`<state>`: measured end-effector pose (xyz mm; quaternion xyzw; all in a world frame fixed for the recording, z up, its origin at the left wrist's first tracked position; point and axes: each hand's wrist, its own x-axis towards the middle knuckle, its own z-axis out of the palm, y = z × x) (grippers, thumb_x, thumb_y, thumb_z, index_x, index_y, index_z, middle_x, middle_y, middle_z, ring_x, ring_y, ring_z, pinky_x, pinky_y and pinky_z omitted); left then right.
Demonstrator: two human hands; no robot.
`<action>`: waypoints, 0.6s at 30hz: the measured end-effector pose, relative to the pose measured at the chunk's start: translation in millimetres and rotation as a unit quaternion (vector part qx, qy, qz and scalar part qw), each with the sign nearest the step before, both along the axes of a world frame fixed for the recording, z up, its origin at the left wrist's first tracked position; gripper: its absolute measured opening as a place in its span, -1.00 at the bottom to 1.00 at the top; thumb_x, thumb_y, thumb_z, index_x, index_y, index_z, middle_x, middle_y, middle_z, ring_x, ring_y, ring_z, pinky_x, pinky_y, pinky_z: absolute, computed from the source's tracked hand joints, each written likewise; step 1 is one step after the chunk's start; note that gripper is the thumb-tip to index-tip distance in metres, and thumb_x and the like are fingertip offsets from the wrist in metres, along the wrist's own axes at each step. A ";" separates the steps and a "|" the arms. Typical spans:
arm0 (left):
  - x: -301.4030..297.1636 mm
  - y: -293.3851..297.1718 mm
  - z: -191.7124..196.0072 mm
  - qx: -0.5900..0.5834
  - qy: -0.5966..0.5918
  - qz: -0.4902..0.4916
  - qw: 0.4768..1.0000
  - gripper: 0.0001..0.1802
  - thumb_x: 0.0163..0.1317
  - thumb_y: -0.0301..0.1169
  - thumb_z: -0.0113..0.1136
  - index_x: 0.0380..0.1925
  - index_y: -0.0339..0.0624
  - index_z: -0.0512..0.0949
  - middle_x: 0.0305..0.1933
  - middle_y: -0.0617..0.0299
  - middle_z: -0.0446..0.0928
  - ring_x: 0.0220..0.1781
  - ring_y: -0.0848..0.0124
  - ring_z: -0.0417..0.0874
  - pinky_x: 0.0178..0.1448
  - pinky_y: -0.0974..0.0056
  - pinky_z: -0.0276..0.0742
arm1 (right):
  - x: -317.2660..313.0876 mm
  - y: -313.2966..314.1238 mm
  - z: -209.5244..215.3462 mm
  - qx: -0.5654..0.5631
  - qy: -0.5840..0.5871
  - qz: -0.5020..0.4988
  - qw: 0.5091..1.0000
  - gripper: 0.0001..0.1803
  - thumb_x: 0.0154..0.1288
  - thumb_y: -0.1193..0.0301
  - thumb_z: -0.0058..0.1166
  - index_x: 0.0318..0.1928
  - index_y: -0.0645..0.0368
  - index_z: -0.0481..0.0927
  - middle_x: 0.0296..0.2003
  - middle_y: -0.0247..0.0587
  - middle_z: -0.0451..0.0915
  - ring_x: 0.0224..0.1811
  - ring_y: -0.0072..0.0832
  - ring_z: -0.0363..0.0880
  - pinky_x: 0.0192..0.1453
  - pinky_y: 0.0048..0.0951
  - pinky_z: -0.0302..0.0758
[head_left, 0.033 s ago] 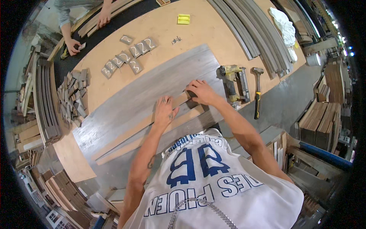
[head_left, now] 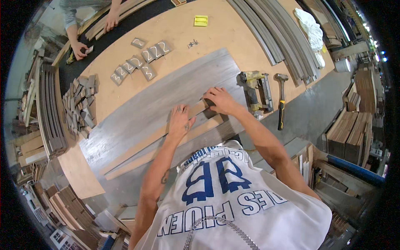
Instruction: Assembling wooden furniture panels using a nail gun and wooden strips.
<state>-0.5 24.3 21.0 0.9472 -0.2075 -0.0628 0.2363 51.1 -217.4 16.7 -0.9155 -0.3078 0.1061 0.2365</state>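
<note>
A wide grey panel (head_left: 166,87) lies on the worktable. Two long wooden strips with pale edges run along its near side, a far strip (head_left: 141,142) and a near strip (head_left: 207,124); they spread apart in a narrow V toward the right. My left hand (head_left: 180,123) is closed over the far strip, fingers on its far side and thumb on the near side. My right hand (head_left: 221,101) is closed on a small dark block (head_left: 209,102) at that strip's right end. The fingers partly hide the block.
Right of the panel lie a nail gun (head_left: 255,91) and a hammer (head_left: 282,100). Marked grey blocks (head_left: 150,55), a yellow object (head_left: 201,21) and a scrap pile (head_left: 79,104) sit beyond and left. Long boards (head_left: 271,33) fill the far right. A co-worker's hands (head_left: 112,21) are far left.
</note>
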 end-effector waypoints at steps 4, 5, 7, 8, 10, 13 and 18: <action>3.9 -0.1 2.4 0.011 -0.002 -0.017 1.000 -0.42 0.14 -0.18 0.26 0.04 -0.41 0.46 0.01 -0.09 0.43 0.12 -0.02 0.40 0.22 0.03 0.35 | 4.4 0.0 0.2 -0.007 0.014 0.008 1.000 -0.39 -0.08 0.42 0.37 0.07 0.01 0.48 -0.01 -0.21 0.43 0.16 -0.16 0.38 0.17 -0.08 0.36; 4.0 -0.3 5.1 0.009 0.010 -0.019 1.000 -0.42 0.13 -0.19 0.26 0.04 -0.41 0.45 0.02 -0.10 0.43 0.13 -0.03 0.40 0.23 0.03 0.35 | 4.7 -0.7 1.0 -0.002 0.017 0.014 1.000 -0.40 -0.07 0.42 0.36 0.07 0.03 0.48 -0.01 -0.20 0.43 0.15 -0.16 0.38 0.18 -0.08 0.36; 5.3 -0.2 7.6 0.008 0.022 -0.020 1.000 -0.42 0.13 -0.20 0.25 0.05 -0.42 0.45 0.02 -0.10 0.42 0.14 -0.03 0.39 0.23 0.03 0.35 | 5.4 0.2 4.2 0.003 0.020 0.022 1.000 -0.41 -0.05 0.43 0.35 0.08 0.04 0.48 -0.01 -0.20 0.43 0.15 -0.15 0.39 0.20 -0.08 0.37; 5.4 0.0 5.9 0.003 0.027 -0.020 0.999 -0.42 0.12 -0.21 0.25 0.05 -0.42 0.44 0.03 -0.10 0.42 0.13 -0.04 0.39 0.24 0.03 0.34 | 5.5 0.9 5.4 0.009 0.016 0.024 1.000 -0.42 -0.05 0.43 0.34 0.07 0.06 0.48 -0.02 -0.19 0.44 0.14 -0.15 0.39 0.21 -0.09 0.37; 5.4 -0.3 5.7 -0.002 0.033 -0.020 0.999 -0.41 0.12 -0.22 0.25 0.06 -0.43 0.43 0.03 -0.10 0.41 0.13 -0.04 0.38 0.24 0.02 0.33 | 5.1 2.3 9.8 0.015 0.013 0.026 0.999 -0.43 -0.05 0.44 0.34 0.05 0.08 0.48 -0.03 -0.18 0.45 0.13 -0.14 0.40 0.22 -0.11 0.38; 6.7 -1.8 7.1 -0.001 0.040 -0.019 0.999 -0.41 0.10 -0.23 0.26 0.05 -0.43 0.43 0.02 -0.11 0.41 0.13 -0.04 0.38 0.25 0.02 0.33 | 6.6 3.6 14.0 0.027 0.027 0.041 0.998 -0.46 -0.05 0.45 0.32 0.02 0.12 0.48 -0.07 -0.15 0.46 0.12 -0.14 0.41 0.23 -0.17 0.40; 5.8 -4.1 2.1 -0.017 0.030 -0.018 0.999 -0.40 0.06 -0.26 0.29 0.06 -0.42 0.44 0.06 -0.12 0.41 0.15 -0.05 0.37 0.28 0.04 0.32 | 4.5 5.9 7.9 -0.015 0.010 0.061 0.998 -0.43 -0.03 0.47 0.29 0.07 0.21 0.44 -0.08 -0.11 0.46 0.07 -0.12 0.41 0.17 -0.20 0.41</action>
